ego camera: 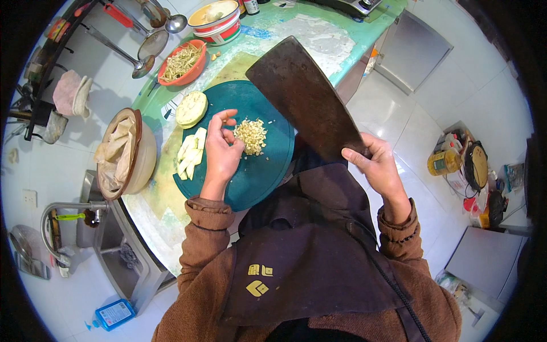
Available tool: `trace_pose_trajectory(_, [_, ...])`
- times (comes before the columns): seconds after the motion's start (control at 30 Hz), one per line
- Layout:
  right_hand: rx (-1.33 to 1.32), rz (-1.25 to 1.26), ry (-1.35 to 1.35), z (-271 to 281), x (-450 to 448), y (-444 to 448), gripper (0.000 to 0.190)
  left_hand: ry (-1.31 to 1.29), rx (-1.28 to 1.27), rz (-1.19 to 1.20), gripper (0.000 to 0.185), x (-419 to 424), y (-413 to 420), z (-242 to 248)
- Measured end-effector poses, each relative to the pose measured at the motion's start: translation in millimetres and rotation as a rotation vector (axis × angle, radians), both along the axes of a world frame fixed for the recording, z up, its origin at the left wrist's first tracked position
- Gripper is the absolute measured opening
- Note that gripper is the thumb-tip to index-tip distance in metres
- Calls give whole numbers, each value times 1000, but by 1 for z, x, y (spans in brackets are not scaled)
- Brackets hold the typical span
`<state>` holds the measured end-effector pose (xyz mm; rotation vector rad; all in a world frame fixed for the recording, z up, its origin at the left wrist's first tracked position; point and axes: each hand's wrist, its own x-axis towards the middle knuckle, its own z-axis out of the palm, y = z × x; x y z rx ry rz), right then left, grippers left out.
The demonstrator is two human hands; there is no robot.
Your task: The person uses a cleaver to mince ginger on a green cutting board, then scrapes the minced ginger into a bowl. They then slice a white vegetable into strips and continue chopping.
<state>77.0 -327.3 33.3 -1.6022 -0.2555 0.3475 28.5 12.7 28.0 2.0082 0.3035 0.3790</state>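
Note:
My right hand [378,164] holds a broad, dark cleaver [303,98] by its lower end, raised over the right side of a round green cutting board [256,188]. My left hand [223,147] is over the board with its fingers bent and apart, and no object shows in it. Beside its thumb lies a small heap of finely diced pale vegetable [251,136]. Left of that hand are pale cut strips [191,153], perhaps peeled eggplant. A thick round pale piece [191,109] rests at the board's upper left edge.
An orange bowl of trimmed greens [181,64] and white-and-red tubs [216,32] stand farther back on the green counter [256,47]. At the left are a brown-rimmed crock [143,158] and a sink [115,252] with a faucet [77,205]. Ladles [143,66] hang on the wall.

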Motion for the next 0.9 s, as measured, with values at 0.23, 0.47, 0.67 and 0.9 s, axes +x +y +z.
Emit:
trace_pose_trajectory(0.23, [155, 206, 268, -4, -7, -1, 23, -70, 587, -7, 76, -73, -3, -3])
trace_pose_trajectory(0.47, [100, 203, 325, -8, -14, -4, 18, 338, 862, 34, 102, -112, -3, -27])
trace_pose_trajectory(0.67, [89, 225, 310, -17, -15, 7, 16, 134, 766, 7, 99, -47, -24, -36])
trace_pose_trajectory(0.9, [45, 211, 314, -18, -18, 12, 21, 32, 623, -41, 105, -39, -24, -20])
